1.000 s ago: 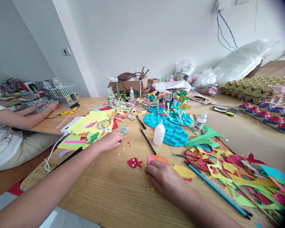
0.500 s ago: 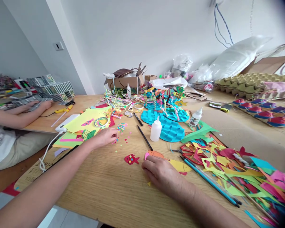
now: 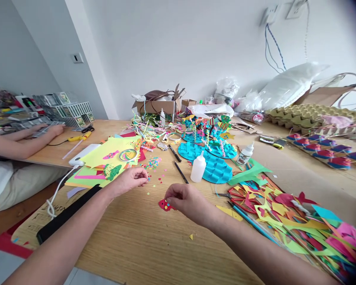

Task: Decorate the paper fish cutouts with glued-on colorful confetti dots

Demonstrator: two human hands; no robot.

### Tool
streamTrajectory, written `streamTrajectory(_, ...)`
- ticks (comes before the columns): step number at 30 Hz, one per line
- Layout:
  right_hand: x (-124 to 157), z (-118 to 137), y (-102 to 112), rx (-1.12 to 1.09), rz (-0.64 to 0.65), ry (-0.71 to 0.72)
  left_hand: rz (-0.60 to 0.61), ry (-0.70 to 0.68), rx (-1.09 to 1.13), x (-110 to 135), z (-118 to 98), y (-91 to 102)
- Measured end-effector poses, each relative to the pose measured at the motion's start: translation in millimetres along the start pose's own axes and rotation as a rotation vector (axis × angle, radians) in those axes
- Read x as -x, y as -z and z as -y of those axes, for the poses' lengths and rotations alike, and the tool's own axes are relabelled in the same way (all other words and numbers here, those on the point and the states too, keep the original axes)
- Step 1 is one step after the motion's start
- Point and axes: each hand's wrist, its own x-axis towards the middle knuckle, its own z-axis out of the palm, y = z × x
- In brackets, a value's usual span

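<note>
My right hand [image 3: 188, 201] is curled over the right end of a small red paper fish with coloured dots [image 3: 163, 204], fingertips pinched on it just above the wooden table [image 3: 136, 241]. My left hand [image 3: 130, 180] hovers a little to the left, thumb and fingers pinched together beside scattered paper confetti dots [image 3: 154, 162]. What that pinch holds, if anything, is too small to see. A yellow paper fish [image 3: 230, 213] lies to the right of my right wrist.
A white glue bottle [image 3: 198, 169], two black pens [image 3: 180, 172] and teal folded paper discs [image 3: 216, 166] lie beyond my hands. Coloured paper scraps [image 3: 287, 213] are heaped at right, yellow sheets with a tape ring [image 3: 128, 154] at left. Another person's arm [image 3: 20, 140] rests far left.
My right hand has moved left, off the orange fish, onto the red fish. My left hand has lifted slightly from the table, still pinched near the confetti.
</note>
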Motion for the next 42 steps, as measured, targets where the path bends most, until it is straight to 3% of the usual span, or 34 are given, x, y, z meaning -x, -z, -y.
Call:
streamTrajectory(7,-28.2,-6.7,-4.3,0.108,-0.026,0.016,-0.094,-0.019,-0.109,-0.9,13.9,3.0)
streamTrajectory(13,-12.5,-3.0,-2.4,0.159,0.011,0.035,-0.109,-0.022,-0.139,-1.9,16.9,4.0)
streamTrajectory(19,-2.0,-5.2,0.8,0.164,0.011,0.013,-0.144,0.028,0.023,-3.2,19.2,-2.0)
streamTrajectory(23,-9.5,-8.5,3.8,0.103,0.008,-0.041,-0.108,0.067,0.17,-2.5,14.5,-4.9)
streamTrajectory(31,-36.6,-11.5,-1.3,0.066,-0.059,0.028,-0.109,0.108,0.334,0.8,-2.8,-7.3)
streamTrajectory(42,-65.0,-6.8,-13.8,0.1,-0.071,0.1,-0.126,0.018,0.179,0.2,-7.7,-17.5)
